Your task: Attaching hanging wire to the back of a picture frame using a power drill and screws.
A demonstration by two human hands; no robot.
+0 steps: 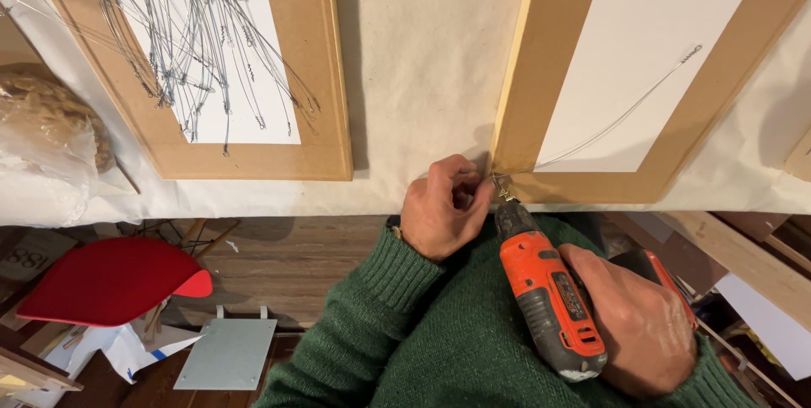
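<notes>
Our right hand (646, 332) is wrapped shut around an orange power drill (549, 294), bit tip at the lower-left corner of a wooden frame (541, 62) lying on the cream-covered table (422, 53). Our left hand (441, 209) has fingers curled, pinching small hardware we cannot make out, right at that corner. A thin wire (625, 112) runs across this frame's white backing. A second frame (317, 78), well apart to the left, holds a loose bundle of cut wires (198, 45). A clear plastic bag (42, 133) holds brownish material.
</notes>
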